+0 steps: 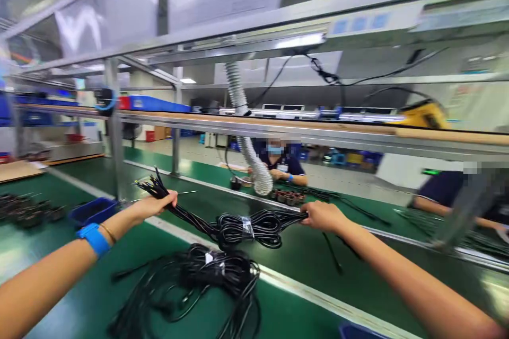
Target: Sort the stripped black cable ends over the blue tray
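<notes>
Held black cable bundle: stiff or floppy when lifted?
Probably floppy: the bundle sags between left hand and right hand. Middle coils likely hold together, bound by a pale wrap. Loose ends may splay, fanned past the left hand.

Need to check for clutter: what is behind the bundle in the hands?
Behind the bundle show the hose, brownish parts and green bench. Whatever lies directly behind its coils is covered and cannot be seen.
</notes>
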The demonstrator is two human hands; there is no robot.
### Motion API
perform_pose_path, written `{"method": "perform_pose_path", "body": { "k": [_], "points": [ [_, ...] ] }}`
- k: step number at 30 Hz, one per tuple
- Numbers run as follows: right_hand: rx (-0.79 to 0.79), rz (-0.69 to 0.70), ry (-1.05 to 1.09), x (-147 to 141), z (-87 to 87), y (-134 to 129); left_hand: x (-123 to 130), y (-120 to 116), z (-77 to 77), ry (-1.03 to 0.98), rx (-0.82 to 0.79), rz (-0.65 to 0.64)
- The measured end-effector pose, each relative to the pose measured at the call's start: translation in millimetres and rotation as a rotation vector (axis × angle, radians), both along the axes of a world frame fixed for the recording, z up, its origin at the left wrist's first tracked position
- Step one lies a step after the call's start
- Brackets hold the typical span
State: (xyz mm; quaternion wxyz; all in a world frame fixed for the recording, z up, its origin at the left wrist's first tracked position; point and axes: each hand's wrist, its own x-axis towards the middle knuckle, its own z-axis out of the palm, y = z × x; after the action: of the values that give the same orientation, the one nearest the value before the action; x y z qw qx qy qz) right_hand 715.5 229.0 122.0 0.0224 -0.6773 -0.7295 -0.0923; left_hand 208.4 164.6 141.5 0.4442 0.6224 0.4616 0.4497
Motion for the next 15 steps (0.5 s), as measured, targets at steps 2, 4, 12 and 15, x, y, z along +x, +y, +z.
{"method": "perform_pose_path", "body": {
  "k": [2, 4, 12, 15],
  "points": [
    [-0.057, -0.115, -0.027, 52, -7.6, 0, 55, 54, -22.6, 0.058, -0.044, -0.070],
    [-0.070, -0.195, -0.041, 91, -21.2, -1, 110, 102, -42.1, 0.082, -0.074, -0.099],
    [-0.088, -0.430, -0.041, 182, -95.6, 27, 248, 231, -97.3, 0.090, -0.189, -0.040],
    [-0.119, -0.449, -0.044, 191, -126.0, 34, 270, 244, -117.3, 0.132, -0.206, 0.016]
  ]
}}
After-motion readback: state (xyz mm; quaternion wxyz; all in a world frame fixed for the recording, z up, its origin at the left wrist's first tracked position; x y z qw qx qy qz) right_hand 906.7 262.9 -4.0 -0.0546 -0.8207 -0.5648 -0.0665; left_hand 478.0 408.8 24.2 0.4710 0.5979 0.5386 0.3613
